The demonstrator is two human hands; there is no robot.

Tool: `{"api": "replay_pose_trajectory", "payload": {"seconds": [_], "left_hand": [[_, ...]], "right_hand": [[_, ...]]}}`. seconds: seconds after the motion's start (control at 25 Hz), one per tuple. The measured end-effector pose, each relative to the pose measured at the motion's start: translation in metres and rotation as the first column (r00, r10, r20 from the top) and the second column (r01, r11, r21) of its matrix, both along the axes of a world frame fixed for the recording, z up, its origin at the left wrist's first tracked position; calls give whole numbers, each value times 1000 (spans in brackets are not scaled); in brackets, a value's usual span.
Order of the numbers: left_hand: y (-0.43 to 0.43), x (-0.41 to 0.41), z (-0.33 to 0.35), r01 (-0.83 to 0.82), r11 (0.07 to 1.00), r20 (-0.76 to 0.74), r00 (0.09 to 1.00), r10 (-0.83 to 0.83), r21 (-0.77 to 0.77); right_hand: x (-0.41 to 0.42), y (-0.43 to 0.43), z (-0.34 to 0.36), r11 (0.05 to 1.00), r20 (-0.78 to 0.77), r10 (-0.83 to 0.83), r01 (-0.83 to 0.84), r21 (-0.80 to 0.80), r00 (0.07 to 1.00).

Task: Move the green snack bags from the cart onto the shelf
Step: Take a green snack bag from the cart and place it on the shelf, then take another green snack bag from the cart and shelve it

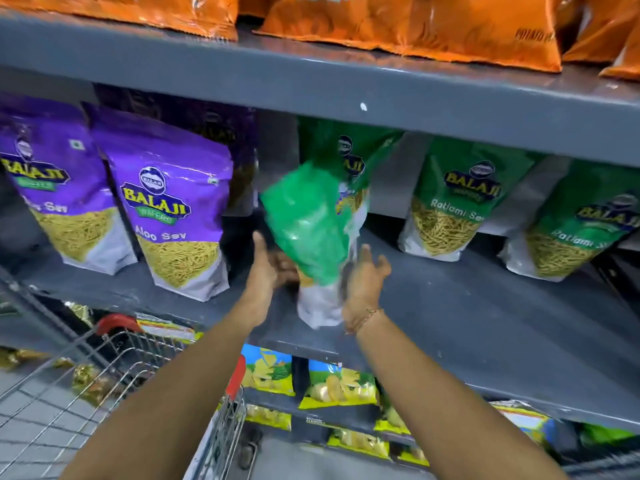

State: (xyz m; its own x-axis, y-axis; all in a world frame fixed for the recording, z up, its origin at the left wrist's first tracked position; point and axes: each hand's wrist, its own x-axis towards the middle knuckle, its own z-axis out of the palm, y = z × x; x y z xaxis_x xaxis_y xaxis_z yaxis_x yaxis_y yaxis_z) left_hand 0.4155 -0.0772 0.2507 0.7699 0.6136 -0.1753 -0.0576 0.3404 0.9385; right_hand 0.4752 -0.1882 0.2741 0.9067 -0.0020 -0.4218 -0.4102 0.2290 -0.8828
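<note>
Green-and-white plastic snack bag (311,237), motion-blurred, stands tilted between both hands, long axis leaning up-left, base over the grey metal shelf (467,306); left hand (266,268) and right hand (365,271) flank it, fingers spread, grip unclear. Beyond them, green "Balaji Ratlami Sev" pouches (460,199)

Both arms outstretched, fingers (379,263) seemingly spread.
</note>
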Motion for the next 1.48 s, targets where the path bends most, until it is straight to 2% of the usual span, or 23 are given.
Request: {"api": "replay_pose_trajectory", "payload": {"seconds": [0.04, 0.12, 0.16, 0.28, 0.32, 0.44, 0.64, 0.76, 0.84, 0.92, 0.96, 1.0, 1.04, 1.08, 1.12, 1.2, 1.24, 1.28, 1.32, 1.36, 1.4, 1.44, 1.48], "left_hand": [[0, -4, -8, -34, 994, -56, 998, 40, 99], [0, -9, -16, -128, 926, -97, 980, 172, 355], [0, -8, -16, -114, 930, -68, 987, 147, 350], [6, -4, -19, 136, 937, -9, 990, -141, 323], [4, -4, -19, 192, 933, -26, 981, -193, 303], [0, -6, -18, 169, 932, -144, 981, -128, 322], [-7, -2, -5, 129, 951, -247, 967, -58, 282], [-8, -12, -8, 110, 948, -212, 976, -46, 299], [-8, -23, -8, 101, 946, -156, 986, -55, 307], [-4, -44, -12, 83, 961, -85, 994, -62, 265], [5, -66, -21, 69, 966, -30, 998, -64, 250], [12, -89, -33, 45, 971, 4, 999, -48, 237], [27, -121, -50, -42, 976, -2, 999, 44, 212], [42, -154, -67, -157, 974, -46, 985, 167, 161], [61, -192, -86, -328, 939, -114, 934, 338, 100], [95, -259, -128, -562, 824, -377, 751, 542, 66], [107, -292, -153, -577, 813, -555, 652, 517, 80], [113, -319, -177, -556, 830, -694, 581, 425, 43], [113, -340, -206, -562, 815, -779, 572, 256, -145], [106, -353, -229, -559, 735, -772, 632, 76, -385], [95, -358, -251, -528, 637, -722, 689, -65, -561], [83, -358, -267, -468, 544, -632, 760, -155, -697], [75, -352, -285, -437, 466, -566, 806, -177, -769]], "right_hand": [[4, -8, -7, 998, 84, -49, 47, 30, 995], [-8, -25, -19, 977, 231, -166, 191, -93, 959], [-19, -27, -25, 973, 260, -169, 203, -108, 951], [-35, -14, -32, 990, 247, 25, -59, 128, 969], [-28, -10, -35, 982, 226, 71, -108, 155, 971], [0, -2, -37, 985, 111, 160, -167, 53, 981], [-3, 4, -32, 983, 107, 182, -179, -43, 977], [-15, 4, -34, 997, 144, 56, -47, -64, 988], [-26, 5, -38, 988, 159, -128, 139, -62, 979], [-49, 7, -40, 922, 158, -298, 327, -207, 941], [-73, 15, -40, 873, 180, -329, 371, -317, 927], [-100, 24, -42, 868, 246, -294, 366, -337, 924], [-134, 44, -49, 930, 301, -174, 257, -262, 937], [-165, 67, -59, 983, 310, -5, 61, -174, 951], [-198, 95, -74, 977, 275, 204, -176, -121, 940], [-245, 147, -114, 809, 149, 580, -545, -222, 801], [-261, 170, -138, 662, 50, 724, -674, -328, 688], [-273, 193, -167, 454, -65, 843, -772, -446, 533], [-283, 210, -201, 168, -188, 927, -809, -563, 324], [-288, 219, -232, -99, -297, 946, -761, -641, 128], [-290, 225, -260, -267, -361, 933, -656, -706, 9], [-292, 228, -287, -366, -402, 914, -537, -760, -55], [-291, 226, -306, -424, -442, 894, -453, -784, -71]]}}
